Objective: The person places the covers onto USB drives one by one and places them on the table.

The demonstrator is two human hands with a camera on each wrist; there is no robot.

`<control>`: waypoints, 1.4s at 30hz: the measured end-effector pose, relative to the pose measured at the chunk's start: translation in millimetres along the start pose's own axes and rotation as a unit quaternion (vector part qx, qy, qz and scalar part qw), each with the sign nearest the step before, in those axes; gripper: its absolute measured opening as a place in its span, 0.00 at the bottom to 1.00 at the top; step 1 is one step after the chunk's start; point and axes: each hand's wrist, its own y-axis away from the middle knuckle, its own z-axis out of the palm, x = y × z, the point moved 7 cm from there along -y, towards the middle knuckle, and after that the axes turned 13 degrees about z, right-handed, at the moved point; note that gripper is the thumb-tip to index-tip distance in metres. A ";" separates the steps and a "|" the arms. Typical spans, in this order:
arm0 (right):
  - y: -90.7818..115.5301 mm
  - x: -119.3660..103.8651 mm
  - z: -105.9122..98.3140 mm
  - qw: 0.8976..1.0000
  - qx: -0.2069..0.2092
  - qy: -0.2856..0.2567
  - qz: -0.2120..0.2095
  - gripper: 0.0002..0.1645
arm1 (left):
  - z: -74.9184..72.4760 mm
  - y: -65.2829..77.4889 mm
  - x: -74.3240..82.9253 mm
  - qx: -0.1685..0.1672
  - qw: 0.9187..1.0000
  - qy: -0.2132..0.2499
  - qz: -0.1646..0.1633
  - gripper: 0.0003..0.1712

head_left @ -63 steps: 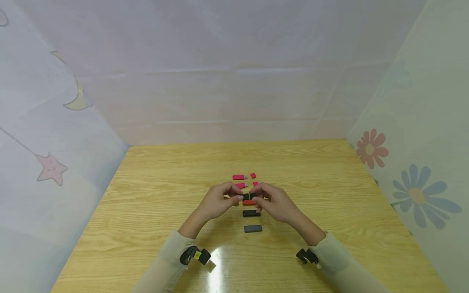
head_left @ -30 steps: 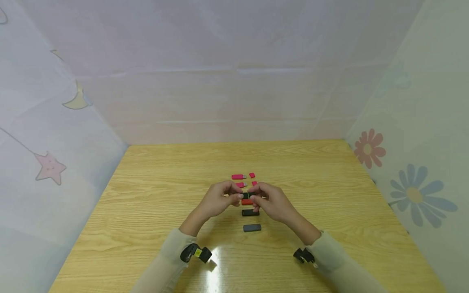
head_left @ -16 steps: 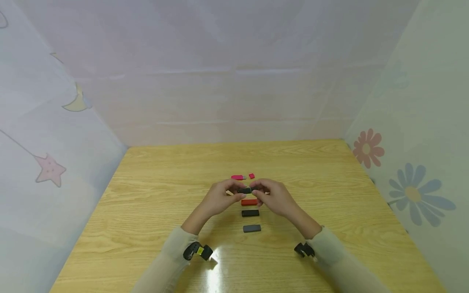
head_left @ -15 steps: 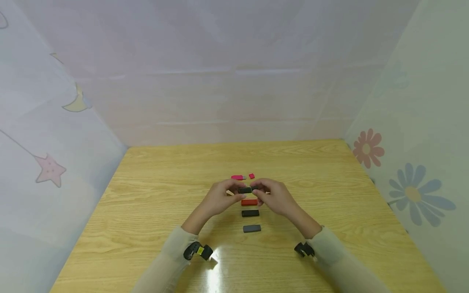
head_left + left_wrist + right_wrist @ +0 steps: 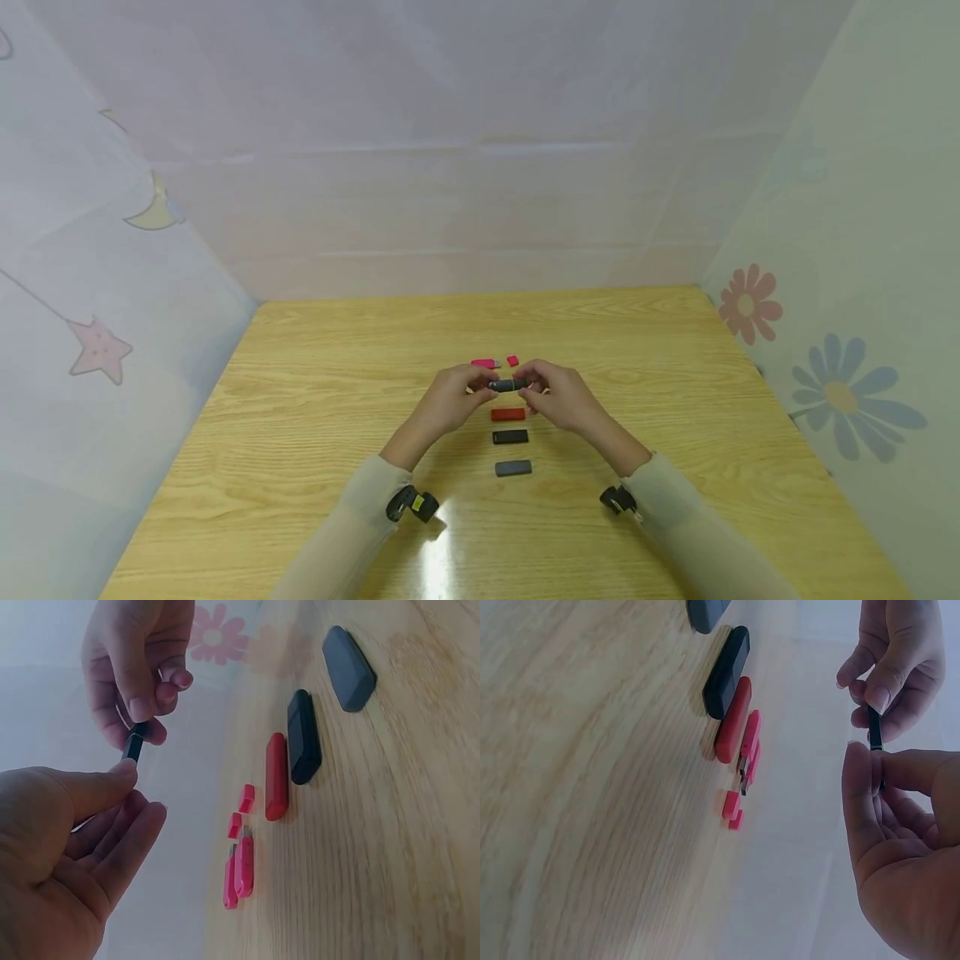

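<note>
A slim black USB stick (image 5: 506, 385) with a pale line across its middle is held level above the table. My left hand (image 5: 446, 402) pinches its left end between thumb and fingers. At the other end, my right hand (image 5: 562, 398) pinches it the same way, its fingertips covering that end. In the left wrist view the dark stick (image 5: 133, 746) bridges both hands. Below lie a red USB stick (image 5: 507, 414), another black USB stick (image 5: 510, 437) and a grey one (image 5: 513, 468), in a column.
Behind the hands lies a pink USB stick (image 5: 483, 363), its metal plug bare, beside a small pink cap (image 5: 513, 361). A second pink stick (image 5: 244, 866) and cap (image 5: 247, 798) show in the left wrist view. Wall sheets border the wooden table (image 5: 315, 350).
Both hands have shifted slightly away from the body with the black USB stick, which now covers the nearer pink stick. The red stick has come into fuller view. The other sticks stay put.
</note>
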 end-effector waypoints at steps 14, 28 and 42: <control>-24.5 5.0 4.4 0.993 0.025 0.117 -0.012 0.11 | 9.0 -14.6 -12.4 -0.033 0.994 -0.108 0.015 0.11; -39.0 18.7 11.2 0.987 0.001 0.159 0.026 0.07 | 28.4 -26.6 -22.7 -0.084 0.982 -0.167 0.022 0.08; -49.4 26.2 21.0 0.979 0.000 0.198 0.039 0.07 | 42.1 -29.1 -33.2 -0.118 0.975 -0.187 -0.001 0.05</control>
